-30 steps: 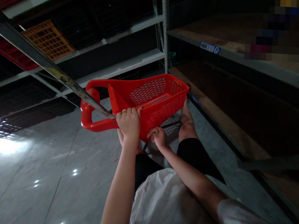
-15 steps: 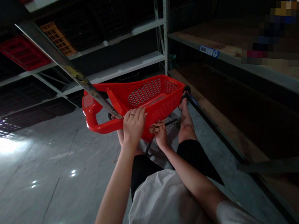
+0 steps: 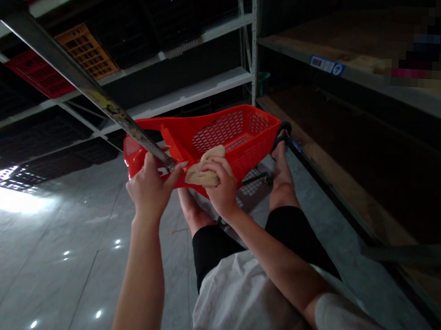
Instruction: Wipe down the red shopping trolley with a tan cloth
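Observation:
A small red plastic shopping cart with perforated basket walls stands between my bare legs. From its handle end, a worn metal pole slants up to the upper left. My left hand is closed over the cart's handle at the foot of this pole, the thumb on the near side; some fingers are hidden behind. In my right hand is a folded beige cloth, pressed against the cart's near rim just right of my left thumb.
Metal racks at the back left hold plastic crates, among them an orange crate and a red crate. A shelf with wooden boards and a blue label runs along the right. Grey floor lies at left.
My right hand has brought the cloth up and left from the cart's lower side to its rim. My left hand has slid left along the handle, and its grip has turned.

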A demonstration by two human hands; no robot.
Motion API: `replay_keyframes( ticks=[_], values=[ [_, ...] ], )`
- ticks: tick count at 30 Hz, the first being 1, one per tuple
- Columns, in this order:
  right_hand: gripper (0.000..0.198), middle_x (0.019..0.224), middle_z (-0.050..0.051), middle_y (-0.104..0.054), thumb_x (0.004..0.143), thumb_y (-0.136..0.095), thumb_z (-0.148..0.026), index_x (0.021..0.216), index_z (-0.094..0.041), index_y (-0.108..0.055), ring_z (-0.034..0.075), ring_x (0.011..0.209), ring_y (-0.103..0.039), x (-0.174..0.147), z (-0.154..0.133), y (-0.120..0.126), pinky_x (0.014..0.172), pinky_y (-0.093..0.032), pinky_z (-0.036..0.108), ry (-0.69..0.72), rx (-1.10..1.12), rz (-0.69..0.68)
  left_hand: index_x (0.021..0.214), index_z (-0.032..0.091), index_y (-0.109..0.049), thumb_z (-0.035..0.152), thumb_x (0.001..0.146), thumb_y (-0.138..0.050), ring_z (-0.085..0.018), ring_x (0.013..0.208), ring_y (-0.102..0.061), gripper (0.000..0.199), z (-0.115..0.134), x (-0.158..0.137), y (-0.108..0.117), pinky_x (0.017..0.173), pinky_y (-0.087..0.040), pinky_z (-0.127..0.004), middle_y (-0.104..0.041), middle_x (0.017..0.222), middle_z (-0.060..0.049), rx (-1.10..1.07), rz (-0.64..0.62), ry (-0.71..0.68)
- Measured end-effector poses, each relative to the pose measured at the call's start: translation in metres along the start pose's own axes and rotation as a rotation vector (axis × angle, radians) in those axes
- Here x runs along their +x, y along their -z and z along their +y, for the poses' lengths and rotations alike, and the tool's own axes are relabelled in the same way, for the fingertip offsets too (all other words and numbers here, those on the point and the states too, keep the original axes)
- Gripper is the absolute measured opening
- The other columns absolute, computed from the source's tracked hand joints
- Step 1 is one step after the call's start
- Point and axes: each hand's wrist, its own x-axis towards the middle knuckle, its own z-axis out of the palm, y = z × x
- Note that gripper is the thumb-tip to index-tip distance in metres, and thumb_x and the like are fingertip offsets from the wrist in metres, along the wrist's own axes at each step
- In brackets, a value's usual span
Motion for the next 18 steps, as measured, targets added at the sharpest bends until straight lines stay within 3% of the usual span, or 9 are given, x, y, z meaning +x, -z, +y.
replay_keyframes(
  ticks=[2,4,7,10,12,15,18],
  values=[
    [0.017,0.115,0.004,-0.063,0.086,-0.063,-0.015,0.096,-0.026,-0.070,0.019,0.111,-0.062,-0.023,0.020,-0.002,0.102,-0.051,0.034,0.041,-0.047,-0.111,0.118,0.024,-0.066,0.059,0.089,-0.063,-0.025,0.086,-0.069,0.045,0.005,0.001,-0.002,0.081,-0.049,-0.038,-0.074,0.086,-0.004,0.172,-0.048,0.090],
    [0.007,0.108,0.006,-0.063,0.086,-0.066,-0.021,0.089,-0.025,-0.070,0.021,0.108,-0.061,-0.059,0.061,0.005,0.101,-0.051,0.036,0.019,-0.116,-0.233,0.112,0.023,-0.068,0.060,0.091,-0.059,-0.026,0.086,-0.069,0.044,0.008,0.001,-0.004,0.080,-0.047,-0.038,-0.074,0.085,-0.005,0.260,-0.049,0.137],
    [0.011,0.095,0.005,-0.063,0.077,-0.065,-0.012,0.078,-0.023,-0.068,0.021,0.097,-0.061,-0.110,0.124,0.025,0.096,-0.052,0.036,-0.314,-0.290,-0.322,0.110,0.024,-0.069,0.063,0.091,-0.056,-0.028,0.087,-0.069,0.044,0.010,0.001,-0.007,0.078,-0.045,-0.036,-0.075,0.086,-0.005,0.305,-0.047,0.145],
    [0.017,0.084,0.003,-0.061,0.069,-0.059,-0.004,0.070,-0.020,-0.064,0.019,0.083,-0.059,-0.129,0.155,0.040,0.084,-0.054,0.032,-0.459,-0.353,-0.281,0.112,0.025,-0.068,0.066,0.091,-0.054,-0.029,0.087,-0.069,0.048,0.010,0.003,-0.009,0.076,-0.043,-0.035,-0.073,0.083,-0.005,0.329,-0.042,0.150],
    [0.018,0.084,0.003,-0.060,0.068,-0.055,-0.004,0.070,-0.020,-0.063,0.018,0.081,-0.058,-0.120,0.149,0.039,0.082,-0.053,0.031,-0.487,-0.371,-0.230,0.112,0.024,-0.068,0.067,0.091,-0.052,-0.029,0.087,-0.068,0.050,0.010,0.004,-0.011,0.075,-0.042,-0.034,-0.072,0.081,-0.005,0.355,-0.046,0.163],
    [0.024,0.097,0.005,-0.062,0.070,-0.054,-0.005,0.083,-0.020,-0.065,0.019,0.091,-0.060,-0.081,0.104,0.023,0.090,-0.052,0.034,-0.444,-0.347,-0.111,0.110,0.024,-0.067,0.069,0.091,-0.049,-0.029,0.084,-0.068,0.053,0.013,0.005,-0.014,0.073,-0.041,-0.033,-0.072,0.080,-0.006,0.384,-0.050,0.177],
    [0.023,0.110,0.005,-0.062,0.077,-0.060,-0.009,0.093,-0.024,-0.067,0.021,0.108,-0.061,-0.032,0.038,0.003,0.099,-0.051,0.034,-0.121,-0.138,-0.020,0.109,0.023,-0.066,0.071,0.091,-0.045,-0.029,0.081,-0.068,0.056,0.018,0.006,-0.017,0.072,-0.041,-0.033,-0.072,0.081,-0.007,0.397,-0.045,0.180]
  ],
)
